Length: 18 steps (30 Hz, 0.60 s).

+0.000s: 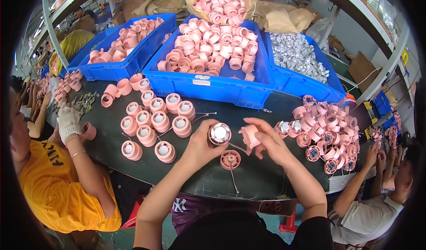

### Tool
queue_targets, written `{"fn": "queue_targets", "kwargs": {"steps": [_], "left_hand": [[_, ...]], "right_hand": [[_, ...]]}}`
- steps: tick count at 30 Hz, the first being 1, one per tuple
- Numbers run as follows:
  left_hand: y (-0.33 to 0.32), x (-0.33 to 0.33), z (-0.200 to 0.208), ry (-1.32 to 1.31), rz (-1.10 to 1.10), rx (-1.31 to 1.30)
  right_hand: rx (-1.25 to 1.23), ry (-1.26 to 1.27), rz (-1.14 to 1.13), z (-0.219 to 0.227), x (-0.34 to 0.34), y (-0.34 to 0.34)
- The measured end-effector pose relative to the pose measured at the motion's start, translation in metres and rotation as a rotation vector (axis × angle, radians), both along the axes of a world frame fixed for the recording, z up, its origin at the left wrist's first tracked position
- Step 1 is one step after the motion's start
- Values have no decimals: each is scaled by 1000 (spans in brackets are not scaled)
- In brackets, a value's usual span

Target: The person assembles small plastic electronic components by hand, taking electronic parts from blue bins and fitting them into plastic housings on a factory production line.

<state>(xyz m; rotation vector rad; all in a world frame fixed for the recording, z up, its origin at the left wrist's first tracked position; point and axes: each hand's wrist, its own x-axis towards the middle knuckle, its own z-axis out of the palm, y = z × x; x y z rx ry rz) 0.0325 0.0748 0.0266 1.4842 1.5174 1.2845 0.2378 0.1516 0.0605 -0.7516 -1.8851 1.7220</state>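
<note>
Two pink cylindrical parts are in hand on my remote feed, both above the dark green tabletop (202,183). I record the left hand (200,141) clamped on a white-capped housing (219,133), fingers wrapped about its left side and thumb along its lower edge, cap facing up toward the camera. The right hand (273,144) grips a pink sleeve (250,136) on its side, thumb and fingers closed on it; some fingertips are hidden, so I cannot tell their exact seating. A thin pale wire (238,148) runs from the capped housing toward the sleeve; I cannot tell whether it joins the latter. Just below, between the hands, an uncapped pink housing (230,160) rests on the tabletop, its grey lead (234,181) trailing toward the near edge. To the left I note a group of capped pink housings (160,121) standing upright, some with leads lying out. To the right lies a loose pile of pink housings (328,136), several showing blue circuit boards. Behind stand three blue bins (208,89), two with pink parts and the right one with small white-silver pieces (296,57). A co-worker in a yellow shirt (66,190) sits at left, another in a pale shirt (370,221) at right.
</note>
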Motion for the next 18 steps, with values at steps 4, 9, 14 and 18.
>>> {"fn": "queue_targets", "kwargs": {"steps": [4,9,14,18], "left_hand": [[-26,0,-2,215,36,347],[-45,-6,-2,-475,-209,131],[-45,-7,-19,-563,63,166],[-38,7,-27,-359,359,375]], "right_hand": [[-49,116,69,-3,-13,-4],[142,216,257,-13,-30,-5],[130,185,249,-17,-50,-23],[415,146,116,-26,-65,-39]]}}
